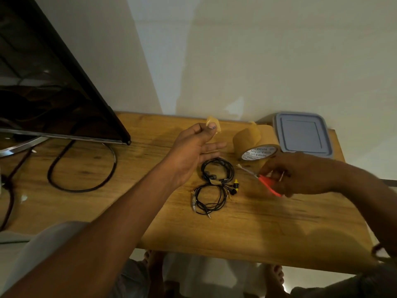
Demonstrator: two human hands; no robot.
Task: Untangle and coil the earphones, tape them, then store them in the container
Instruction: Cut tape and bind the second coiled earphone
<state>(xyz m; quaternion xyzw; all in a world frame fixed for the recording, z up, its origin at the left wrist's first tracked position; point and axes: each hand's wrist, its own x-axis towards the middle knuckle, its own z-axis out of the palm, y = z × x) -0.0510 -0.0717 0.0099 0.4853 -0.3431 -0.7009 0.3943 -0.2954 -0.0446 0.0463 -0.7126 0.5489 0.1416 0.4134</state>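
Observation:
Two coils of black earphones lie on the wooden table: one coil (218, 171) farther back, the other coil (209, 198) nearer me, with a yellow-tipped piece (236, 184) beside them. My left hand (194, 149) hovers above the far coil, pinching a small piece of brown tape (212, 123) between thumb and forefinger. My right hand (300, 175) grips orange-handled scissors (267, 184), blades pointing left toward the coils. A brown tape roll (253, 145) lies on its side behind the coils. The grey container (303, 136) with its lid on stands at the back right.
A dark monitor (49, 82) on a metal stand fills the left, with a black cable (81, 168) looping on the table. The wall rises directly behind the table. The table's front edge is near my knees.

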